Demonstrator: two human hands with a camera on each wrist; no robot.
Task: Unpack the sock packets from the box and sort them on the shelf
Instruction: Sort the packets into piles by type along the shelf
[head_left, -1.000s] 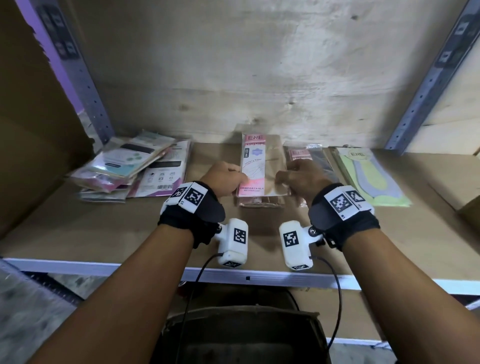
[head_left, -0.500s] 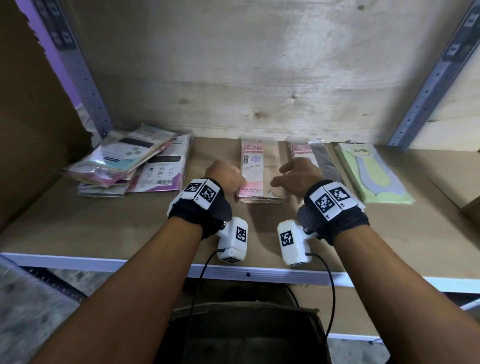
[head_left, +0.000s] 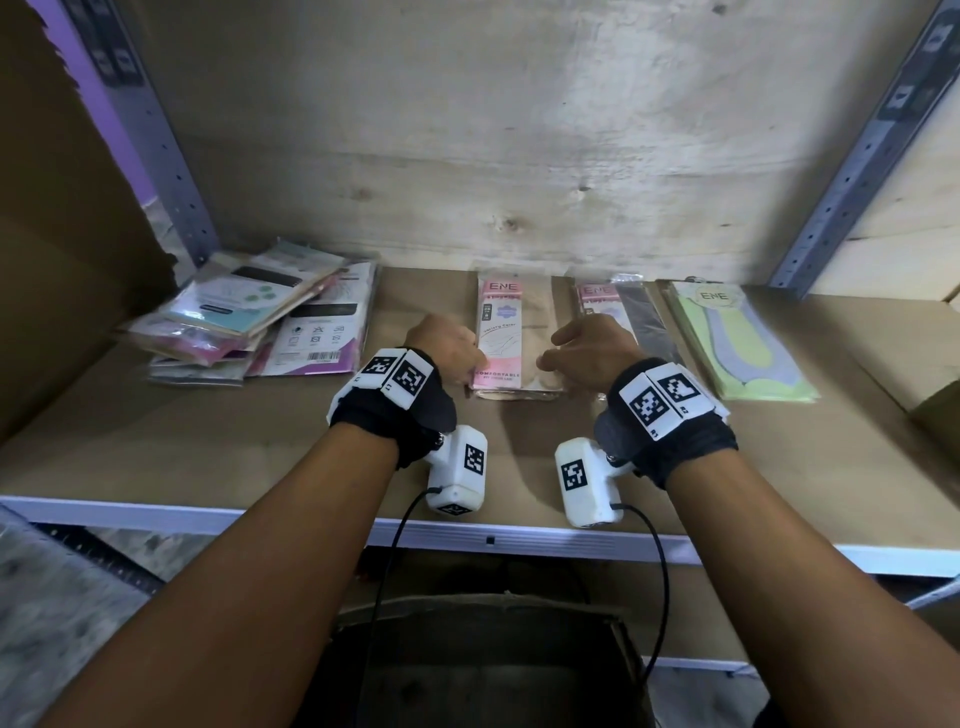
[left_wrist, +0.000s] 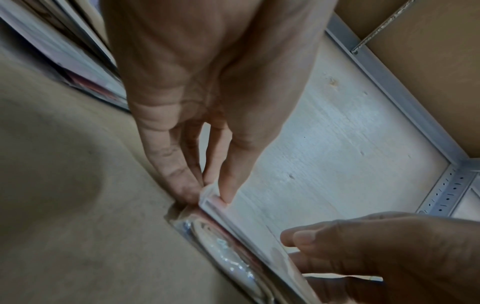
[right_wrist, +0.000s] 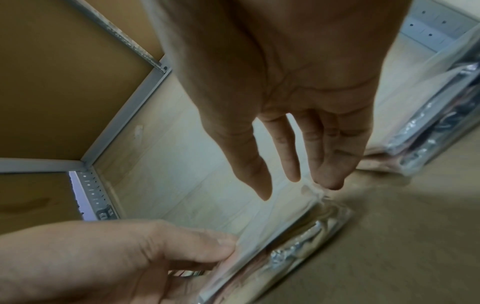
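Note:
A small stack of pink sock packets (head_left: 511, 338) lies flat on the brown shelf board (head_left: 260, 441), in the middle. My left hand (head_left: 470, 364) is at its near left corner. The left wrist view shows thumb and fingers (left_wrist: 182, 185) pinching the top packet's corner (left_wrist: 211, 195). My right hand (head_left: 556, 353) hovers at the near right corner with fingers loosely extended (right_wrist: 330, 176); their tips are just above the packet's clear plastic (right_wrist: 309, 205) and hold nothing.
An untidy pile of mixed packets (head_left: 249, 317) sits at the left. Right of my hands lie a pink-and-dark packet (head_left: 618, 306) and green packets (head_left: 737, 343). Metal uprights (head_left: 171, 156) flank the shelf. The open box (head_left: 488, 665) stands below the front rail (head_left: 519, 540).
Both hands gripped the pink packets and set them on the board. The right hand has since let go and opened; the left hand keeps its pinch.

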